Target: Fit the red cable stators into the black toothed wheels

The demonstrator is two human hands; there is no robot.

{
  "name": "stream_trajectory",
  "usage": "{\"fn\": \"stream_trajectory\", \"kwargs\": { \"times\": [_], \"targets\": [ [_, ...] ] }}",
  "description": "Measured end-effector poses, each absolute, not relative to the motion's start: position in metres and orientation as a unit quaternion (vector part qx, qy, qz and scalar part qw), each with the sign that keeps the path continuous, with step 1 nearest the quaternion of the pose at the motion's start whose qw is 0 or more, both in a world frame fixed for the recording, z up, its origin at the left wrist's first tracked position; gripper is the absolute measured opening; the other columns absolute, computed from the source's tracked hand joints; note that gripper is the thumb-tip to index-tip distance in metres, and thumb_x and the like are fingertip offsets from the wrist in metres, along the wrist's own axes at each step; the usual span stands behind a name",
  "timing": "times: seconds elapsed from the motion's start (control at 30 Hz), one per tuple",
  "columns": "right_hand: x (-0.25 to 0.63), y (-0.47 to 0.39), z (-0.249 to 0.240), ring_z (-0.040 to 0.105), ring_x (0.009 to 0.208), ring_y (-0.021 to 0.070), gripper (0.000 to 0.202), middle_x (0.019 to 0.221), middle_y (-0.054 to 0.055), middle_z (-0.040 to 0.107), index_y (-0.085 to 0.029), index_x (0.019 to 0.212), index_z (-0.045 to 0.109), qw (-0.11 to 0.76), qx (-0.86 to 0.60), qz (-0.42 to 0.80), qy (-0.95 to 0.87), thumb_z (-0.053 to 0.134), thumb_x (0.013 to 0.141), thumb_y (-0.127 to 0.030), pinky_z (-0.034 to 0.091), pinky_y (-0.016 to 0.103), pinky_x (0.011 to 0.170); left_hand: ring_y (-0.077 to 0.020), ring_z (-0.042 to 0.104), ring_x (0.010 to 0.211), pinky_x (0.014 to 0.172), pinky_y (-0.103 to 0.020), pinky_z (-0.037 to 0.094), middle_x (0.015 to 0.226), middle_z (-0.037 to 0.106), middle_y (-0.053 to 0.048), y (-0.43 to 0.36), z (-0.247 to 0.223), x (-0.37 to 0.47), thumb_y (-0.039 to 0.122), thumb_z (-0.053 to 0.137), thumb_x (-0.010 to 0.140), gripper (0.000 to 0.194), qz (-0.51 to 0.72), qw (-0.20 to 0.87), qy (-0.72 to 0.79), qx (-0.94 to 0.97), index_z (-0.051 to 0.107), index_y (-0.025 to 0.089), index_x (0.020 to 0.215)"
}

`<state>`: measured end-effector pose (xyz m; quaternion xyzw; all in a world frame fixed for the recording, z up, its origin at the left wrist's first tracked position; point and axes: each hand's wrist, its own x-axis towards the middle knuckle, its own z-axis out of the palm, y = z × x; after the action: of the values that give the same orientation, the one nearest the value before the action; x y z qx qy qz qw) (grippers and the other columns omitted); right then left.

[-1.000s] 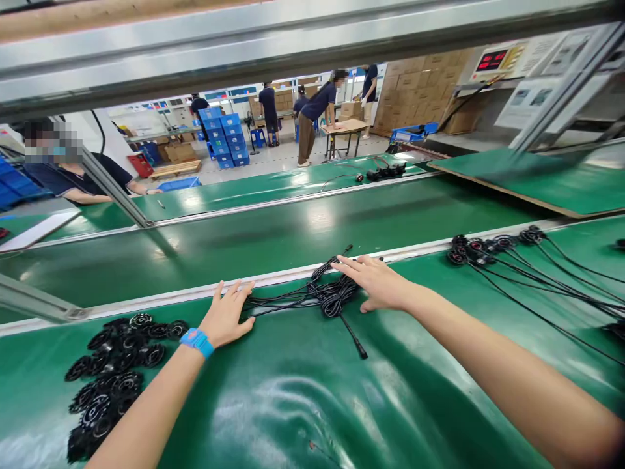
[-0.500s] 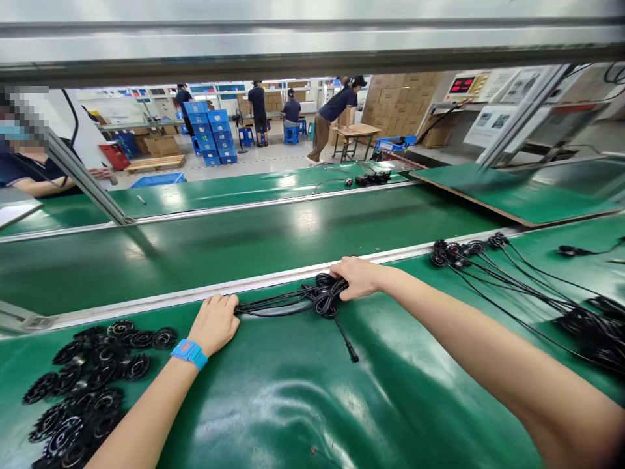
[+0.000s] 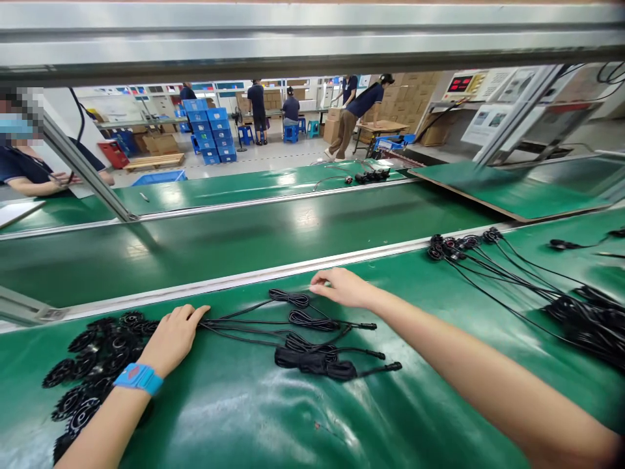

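Observation:
My left hand, with a blue wristband, is closed over the gathered left ends of several black cables. What is on those ends is hidden under my fingers. The cables fan out to the right into folded bundles lying one below another on the green mat. Three plug ends show at their right. My right hand is just right of the topmost bundle, thumb and fingertips drawn together; anything between them is too blurred to make out. A pile of black toothed round parts lies beside my left forearm.
More cables with round heads lie at the right, their bundles heaped near the edge. A white rail borders the green belt. Metal posts and an overhead beam frame the bench. A co-worker is across it.
The bunched cable bundles are now spread apart on the mat, with more plug ends showing. My left hand has moved left and down with the cable ends; my right hand has moved slightly left.

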<state>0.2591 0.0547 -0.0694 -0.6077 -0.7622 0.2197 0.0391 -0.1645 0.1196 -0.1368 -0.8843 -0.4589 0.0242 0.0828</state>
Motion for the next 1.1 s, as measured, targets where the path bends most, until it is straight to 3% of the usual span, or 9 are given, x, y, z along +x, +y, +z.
{"fn": "stream_trajectory", "kwargs": {
  "times": [0.1,0.33,0.5,0.63,0.73,0.8,0.9,0.97,1.1],
  "targets": [
    [0.227,0.066,-0.092,0.061,0.118,0.0257,0.041,0.129,0.011,0.063,-0.018,0.129,0.059,0.047,-0.622,0.171,-0.763,0.058,0.099,-0.046,0.049,0.048,0.101,-0.03,0.057,0.095,0.086,-0.044,0.048,0.106,0.059,-0.014,0.115,-0.133,-0.171,0.01,0.035,0.097,0.051,0.021,0.074,-0.451,-0.889,0.055,0.015,0.143],
    [0.244,0.062,-0.083,0.063,0.104,0.0232,0.027,0.11,0.007,0.066,-0.017,0.116,0.063,0.03,-0.608,0.113,-0.785,0.065,0.095,-0.035,0.051,0.045,0.094,-0.0241,0.062,0.094,0.085,-0.034,0.052,0.1,0.059,-0.007,0.094,-0.126,-0.17,0.041,0.051,0.102,0.038,0.002,0.048,-0.423,-0.905,0.056,0.022,0.135],
    [0.275,0.036,-0.082,0.063,0.102,0.0267,0.022,0.104,0.009,0.071,-0.022,0.11,0.067,0.04,-0.586,0.128,-0.799,0.064,0.093,-0.035,0.051,0.038,0.087,-0.0208,0.063,0.083,0.068,-0.029,0.05,0.093,0.058,-0.004,0.078,-0.126,-0.171,0.027,0.046,0.103,0.021,-0.012,0.065,-0.443,-0.894,0.063,0.024,0.114],
    [0.248,-0.009,-0.095,0.053,0.125,0.0333,0.05,0.141,0.014,0.057,-0.022,0.131,0.058,0.093,-0.603,0.101,-0.786,0.055,0.096,-0.056,0.044,0.05,0.105,-0.0237,0.061,0.085,0.062,-0.03,0.045,0.091,0.056,-0.007,0.068,-0.125,-0.175,0.016,0.043,0.101,0.023,-0.02,0.102,-0.463,-0.88,0.065,0.021,0.102],
    [0.209,-0.051,-0.111,0.049,0.131,0.0419,0.094,0.157,0.015,0.042,-0.027,0.14,0.053,0.111,-0.564,0.091,-0.814,0.07,0.067,-0.083,0.043,0.057,0.107,-0.0256,0.059,0.087,0.064,-0.032,0.045,0.092,0.056,-0.009,0.065,-0.121,-0.178,0.017,0.046,0.1,0.019,-0.019,0.117,-0.461,-0.879,0.064,0.018,0.093],
    [0.187,-0.071,-0.122,0.054,0.123,0.0451,0.109,0.159,0.018,0.039,-0.028,0.146,0.047,0.095,-0.52,0.068,-0.846,0.076,0.057,-0.084,0.048,0.059,0.1,-0.0252,0.058,0.085,0.067,-0.033,0.045,0.093,0.056,-0.009,0.064,-0.118,-0.18,0.016,0.049,0.099,0.017,-0.013,0.117,-0.448,-0.886,0.064,0.018,0.094],
    [0.176,-0.081,-0.13,0.062,0.105,0.0405,0.062,0.135,0.017,0.062,-0.027,0.129,0.061,0.076,-0.525,0.049,-0.846,0.076,0.076,-0.055,0.053,0.057,0.086,-0.0247,0.057,0.082,0.071,-0.035,0.044,0.091,0.059,-0.009,0.059,-0.113,-0.181,0.01,0.045,0.099,0.023,0.0,0.111,-0.424,-0.899,0.065,0.018,0.095],
    [0.183,-0.08,-0.126,0.063,0.094,0.0383,0.034,0.108,0.014,0.07,-0.025,0.111,0.067,0.072,-0.54,0.051,-0.837,0.074,0.079,-0.035,0.053,0.055,0.078,-0.0249,0.057,0.082,0.073,-0.037,0.042,0.093,0.061,-0.009,0.052,-0.112,-0.18,0.01,0.044,0.1,0.025,0.009,0.1,-0.406,-0.908,0.065,0.019,0.091],
    [0.217,-0.08,-0.107,0.063,0.09,0.0342,0.042,0.098,0.008,0.069,-0.027,0.107,0.068,0.069,-0.533,0.082,-0.839,0.085,0.07,-0.04,0.054,0.05,0.077,-0.0248,0.057,0.082,0.074,-0.038,0.042,0.093,0.065,-0.007,0.033,-0.108,-0.182,0.04,0.066,0.095,0.019,0.018,0.057,-0.378,-0.924,0.067,0.021,0.091]
  ]
}}
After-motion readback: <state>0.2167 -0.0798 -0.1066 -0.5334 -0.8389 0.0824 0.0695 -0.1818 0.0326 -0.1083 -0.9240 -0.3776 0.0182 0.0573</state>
